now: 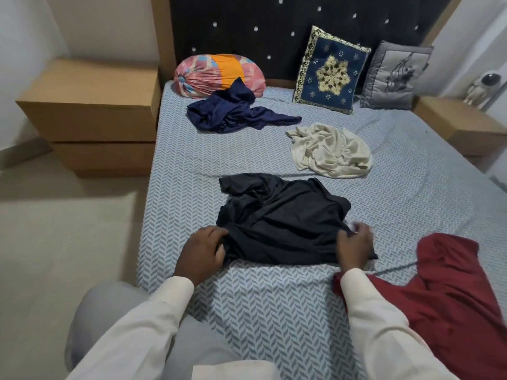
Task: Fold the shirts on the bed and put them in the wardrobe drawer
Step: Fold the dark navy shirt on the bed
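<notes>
A black shirt (282,218) lies rumpled in the middle of the bed (192,165). My left hand (203,252) grips its lower left edge, and my right hand (354,248) pinches its lower right edge. A dark red shirt (452,294) is spread at the near right, partly under my right sleeve. Further back lie a crumpled cream shirt (329,150) and a bunched navy shirt (233,112). No wardrobe or drawer of it is in view.
A round patterned bolster (216,74), a blue embroidered cushion (330,74) and a grey cushion (395,75) lean at the dark headboard. Wooden bedside units stand at the left (90,116) and right (466,130). A small astronaut figure (480,87) stands on the right one.
</notes>
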The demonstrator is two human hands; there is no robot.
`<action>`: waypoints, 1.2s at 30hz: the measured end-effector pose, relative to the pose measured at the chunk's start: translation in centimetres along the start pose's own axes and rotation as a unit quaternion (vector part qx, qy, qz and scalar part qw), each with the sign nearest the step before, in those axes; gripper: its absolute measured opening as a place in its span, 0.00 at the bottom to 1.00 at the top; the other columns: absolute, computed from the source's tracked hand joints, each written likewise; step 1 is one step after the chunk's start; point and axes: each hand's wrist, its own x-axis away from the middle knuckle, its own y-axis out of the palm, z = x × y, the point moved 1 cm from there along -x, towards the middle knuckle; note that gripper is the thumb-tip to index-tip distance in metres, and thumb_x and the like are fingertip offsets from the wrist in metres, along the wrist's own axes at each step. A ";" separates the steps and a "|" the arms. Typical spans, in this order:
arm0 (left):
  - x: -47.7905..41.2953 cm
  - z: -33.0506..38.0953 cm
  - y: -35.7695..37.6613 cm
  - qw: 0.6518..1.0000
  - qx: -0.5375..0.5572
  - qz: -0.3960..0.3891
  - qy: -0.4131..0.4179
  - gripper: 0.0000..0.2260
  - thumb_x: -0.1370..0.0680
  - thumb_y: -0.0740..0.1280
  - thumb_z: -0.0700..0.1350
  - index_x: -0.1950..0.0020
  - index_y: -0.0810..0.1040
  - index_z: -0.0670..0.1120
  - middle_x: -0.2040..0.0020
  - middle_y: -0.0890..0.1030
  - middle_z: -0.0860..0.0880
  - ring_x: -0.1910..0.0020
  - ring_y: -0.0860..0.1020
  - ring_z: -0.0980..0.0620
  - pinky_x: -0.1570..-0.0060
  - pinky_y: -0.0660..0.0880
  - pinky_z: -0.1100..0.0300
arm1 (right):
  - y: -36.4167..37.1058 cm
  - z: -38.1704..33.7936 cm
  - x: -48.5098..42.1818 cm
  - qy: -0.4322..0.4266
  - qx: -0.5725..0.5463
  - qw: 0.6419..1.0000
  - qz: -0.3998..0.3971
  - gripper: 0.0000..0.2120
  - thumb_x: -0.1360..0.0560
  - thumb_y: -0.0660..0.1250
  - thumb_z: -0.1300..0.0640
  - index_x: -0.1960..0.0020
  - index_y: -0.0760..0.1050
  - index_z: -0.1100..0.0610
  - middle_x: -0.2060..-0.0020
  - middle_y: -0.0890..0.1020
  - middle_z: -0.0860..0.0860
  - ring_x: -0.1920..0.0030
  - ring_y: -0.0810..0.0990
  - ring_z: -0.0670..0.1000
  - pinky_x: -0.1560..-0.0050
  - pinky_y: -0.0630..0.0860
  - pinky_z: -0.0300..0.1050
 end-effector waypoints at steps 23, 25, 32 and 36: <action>-10.8 -3.0 -12.1 0.908 -0.240 -0.087 -0.331 0.34 0.22 0.63 0.48 0.22 0.53 0.40 0.26 0.63 0.40 0.36 0.73 0.39 0.41 0.72 0.50 | 3.2 -6.7 3.8 -0.247 0.152 0.814 -0.503 0.18 0.26 0.71 0.56 0.37 0.77 0.52 0.44 0.79 0.45 0.43 0.76 0.45 0.42 0.73 0.40; -9.3 -2.3 -11.5 0.955 -0.138 -0.094 -0.244 0.29 0.25 0.63 0.47 0.24 0.63 0.44 0.28 0.69 0.42 0.33 0.71 0.41 0.35 0.70 0.51 | 3.1 -6.8 4.0 -0.275 0.160 0.792 -0.522 0.14 0.26 0.72 0.57 0.40 0.79 0.53 0.47 0.79 0.48 0.45 0.77 0.47 0.46 0.72 0.39; -3.9 7.6 -1.7 0.949 -0.055 -0.303 0.061 0.27 0.26 0.69 0.50 0.28 0.68 0.52 0.32 0.74 0.44 0.30 0.70 0.45 0.27 0.56 0.52 | 2.7 -7.8 5.5 -0.360 0.158 0.761 -0.516 0.08 0.31 0.72 0.61 0.56 0.78 0.50 0.60 0.76 0.46 0.58 0.77 0.49 0.53 0.75 0.47; -3.3 7.7 -1.0 0.918 -0.238 -0.297 0.116 0.09 0.24 0.65 0.51 0.48 0.77 0.48 0.49 0.81 0.45 0.48 0.79 0.42 0.43 0.69 0.53 | 1.1 -7.4 3.8 -0.305 0.309 0.732 -0.524 0.14 0.35 0.74 0.61 0.65 0.70 0.47 0.63 0.77 0.46 0.59 0.76 0.49 0.57 0.74 0.46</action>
